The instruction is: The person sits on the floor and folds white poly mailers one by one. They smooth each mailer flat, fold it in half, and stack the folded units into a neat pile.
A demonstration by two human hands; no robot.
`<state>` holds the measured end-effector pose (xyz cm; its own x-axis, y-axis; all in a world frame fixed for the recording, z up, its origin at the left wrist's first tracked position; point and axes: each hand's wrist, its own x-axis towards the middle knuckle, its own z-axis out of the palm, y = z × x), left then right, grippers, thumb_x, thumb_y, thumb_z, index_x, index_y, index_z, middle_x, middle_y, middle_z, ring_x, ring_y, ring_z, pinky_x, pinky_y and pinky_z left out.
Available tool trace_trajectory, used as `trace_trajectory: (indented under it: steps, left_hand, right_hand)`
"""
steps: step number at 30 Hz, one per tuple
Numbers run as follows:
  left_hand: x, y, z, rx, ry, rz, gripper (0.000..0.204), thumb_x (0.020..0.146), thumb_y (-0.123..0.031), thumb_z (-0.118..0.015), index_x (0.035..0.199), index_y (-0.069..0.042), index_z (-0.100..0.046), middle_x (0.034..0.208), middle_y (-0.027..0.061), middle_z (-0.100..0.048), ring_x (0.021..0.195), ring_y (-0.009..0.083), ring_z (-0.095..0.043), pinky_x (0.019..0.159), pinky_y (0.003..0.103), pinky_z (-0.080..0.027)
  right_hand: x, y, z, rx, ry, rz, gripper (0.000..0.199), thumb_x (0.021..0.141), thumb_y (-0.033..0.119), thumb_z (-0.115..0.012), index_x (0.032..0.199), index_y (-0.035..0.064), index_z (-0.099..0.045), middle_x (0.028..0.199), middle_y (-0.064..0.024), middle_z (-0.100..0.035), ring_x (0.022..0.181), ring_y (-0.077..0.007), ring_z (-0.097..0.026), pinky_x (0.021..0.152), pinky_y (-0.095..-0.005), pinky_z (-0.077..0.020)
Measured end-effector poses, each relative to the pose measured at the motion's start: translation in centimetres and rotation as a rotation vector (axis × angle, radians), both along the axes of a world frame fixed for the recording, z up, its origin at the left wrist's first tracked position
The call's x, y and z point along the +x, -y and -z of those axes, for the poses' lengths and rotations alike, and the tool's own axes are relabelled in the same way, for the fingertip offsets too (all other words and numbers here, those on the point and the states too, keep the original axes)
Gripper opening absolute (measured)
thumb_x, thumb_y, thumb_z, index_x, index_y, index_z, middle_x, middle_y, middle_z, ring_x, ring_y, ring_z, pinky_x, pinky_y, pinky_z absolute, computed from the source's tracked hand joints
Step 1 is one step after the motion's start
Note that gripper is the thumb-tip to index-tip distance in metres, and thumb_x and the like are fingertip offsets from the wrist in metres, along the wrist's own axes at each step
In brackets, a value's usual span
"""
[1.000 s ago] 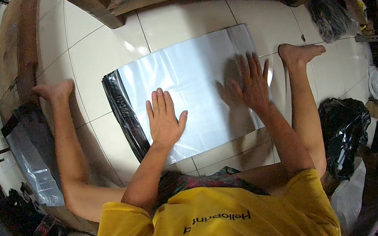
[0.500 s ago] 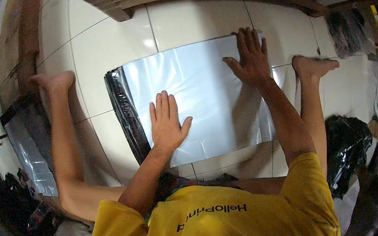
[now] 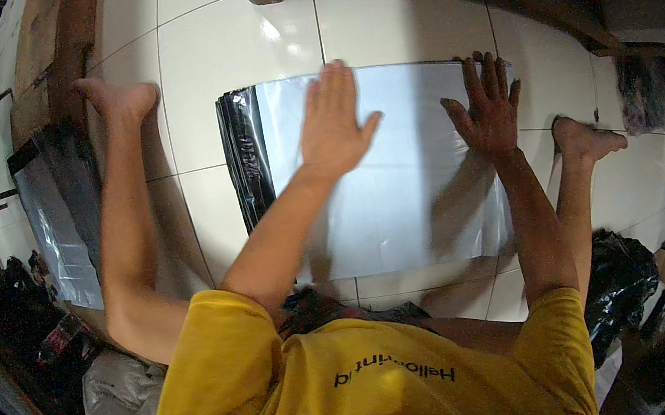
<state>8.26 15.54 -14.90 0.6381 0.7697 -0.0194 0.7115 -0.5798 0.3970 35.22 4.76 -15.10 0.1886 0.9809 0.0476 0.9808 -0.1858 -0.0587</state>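
Both hands, left (image 3: 332, 124) and right (image 3: 487, 107), flat on silvery plastic mailer (image 3: 401, 196).

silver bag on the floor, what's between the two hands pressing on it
Only bare silver bag: in the head view the left hand and right hand lie flat, apart, with smooth plastic between them.

So the floor (image 3: 235, 48) is glossy white tile with thin grout lines, lights glaring off it. Flat in the middle lies a big silvery-grey plastic mailer bag (image 3: 410, 194), black flap at its left end. Another stack of grey bags (image 3: 59, 227) sits off to the left, a crumpled black plastic bag (image 3: 619, 291) at lower right, bare feet either side.
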Motion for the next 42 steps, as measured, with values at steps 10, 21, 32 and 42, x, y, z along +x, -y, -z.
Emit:
trace_trajectory:
  steps: [10, 21, 32, 42]
  left_hand:
    - [-4.4, -1.6, -0.1, 0.079, -0.069, -0.043, 0.08, 0.099, -0.045, -0.048, 0.154, 0.007, -0.024, 0.162, 0.0251, -0.022, 0.153, 0.0371, -0.015, 0.125, 0.049, -0.011]
    - [-4.7, -2.3, 0.6, 0.201, 0.034, -0.045, 0.077, 0.095, -0.039, -0.056, 0.15, 0.01, -0.031, 0.159, 0.0292, -0.026, 0.149, 0.0433, -0.023, 0.123, 0.053, -0.018]
    - [-16.3, 9.3, -2.4, 0.053, -0.137, 0.006, 0.08, 0.094, -0.048, -0.059, 0.151, 0.003, -0.036, 0.16, 0.0259, -0.028, 0.151, 0.0393, -0.021, 0.122, 0.056, -0.014]
    - [-17.4, 9.0, -1.6, 0.002, 0.064, -0.064, 0.072, 0.092, -0.035, -0.064, 0.148, 0.002, -0.038, 0.158, 0.0262, -0.03, 0.148, 0.0398, -0.027, 0.121, 0.053, -0.021]
  right_hand:
    - [1.0, 1.4, 0.4, 0.063, 0.159, -0.034, 0.079, 0.099, 0.057, -0.047, 0.157, 0.0064, -0.028, 0.164, -0.0227, -0.023, 0.152, -0.0444, -0.017, 0.115, -0.0729, -0.0109]
    - [-7.1, 13.5, -0.5, -0.026, -0.116, -0.031, 0.083, 0.097, 0.056, -0.049, 0.157, 0.0032, -0.027, 0.163, -0.0262, -0.023, 0.151, -0.0478, -0.018, 0.119, -0.0666, -0.0064]
    - [-7.6, 14.3, -0.6, -0.071, 0.004, -0.039, 0.083, 0.098, 0.057, -0.047, 0.157, 0.0027, -0.028, 0.162, -0.0276, -0.022, 0.151, -0.0464, -0.018, 0.119, -0.0665, -0.0063]
    - [-6.6, 15.0, 0.0, -0.128, -0.008, -0.055, 0.082, 0.097, 0.052, -0.053, 0.157, 0.0018, -0.026, 0.163, -0.0295, -0.018, 0.15, -0.0496, -0.015, 0.119, -0.0667, -0.0075]
